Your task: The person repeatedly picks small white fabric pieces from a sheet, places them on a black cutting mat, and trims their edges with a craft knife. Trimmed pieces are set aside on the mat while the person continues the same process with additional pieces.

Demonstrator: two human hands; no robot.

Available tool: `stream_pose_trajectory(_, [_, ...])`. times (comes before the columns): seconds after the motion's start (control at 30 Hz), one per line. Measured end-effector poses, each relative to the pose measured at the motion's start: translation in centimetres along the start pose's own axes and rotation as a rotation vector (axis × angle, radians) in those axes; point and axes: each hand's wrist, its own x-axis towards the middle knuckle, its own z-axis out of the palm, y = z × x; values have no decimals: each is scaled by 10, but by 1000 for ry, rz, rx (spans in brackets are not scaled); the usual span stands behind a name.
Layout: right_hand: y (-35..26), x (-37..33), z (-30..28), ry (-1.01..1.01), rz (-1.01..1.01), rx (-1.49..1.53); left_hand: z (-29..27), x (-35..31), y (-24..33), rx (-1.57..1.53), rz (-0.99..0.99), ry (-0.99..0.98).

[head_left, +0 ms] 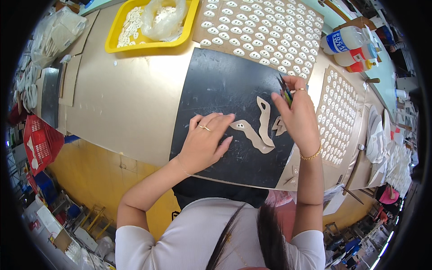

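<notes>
On a dark mat (211, 81) lie two wavy beige cut pieces (255, 137) that meet at their lower ends. A small white patch with two dark holes (240, 126) sits at the upper left end of the nearer one; the other has a cut-out hole at its top. My left hand (202, 139) rests on the mat just left of them, fingers apart, holding nothing. In my right hand (299, 110) is a slim pointed tool (285, 90) with dark tips and a green part; its exact kind is unclear. Smaller beige pieces (280, 126) lie beside that hand.
Boards (220, 32) covered with rows of white two-hole patches stand beyond and right of the mat. A yellow tray (191, 22) at the far left holds loose patches and a plastic bag (164, 20). Bottles (344, 40) stand at the far right; a red basket (42, 139) is at left.
</notes>
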Motion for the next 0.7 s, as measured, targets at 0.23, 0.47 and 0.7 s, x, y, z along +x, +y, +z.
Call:
stream_pose_trajectory(0.23, [2,54,4,-32,-307,-257,-12,65,-37,143,94,222])
stream_pose_trajectory(0.47, [-1,88,39,-92,-433,-536,1,126,-68,317,145,212])
stream_pose_trajectory(0.7, [-9,98,48,-150,-463,-629,12,134,-82,317,182,302])
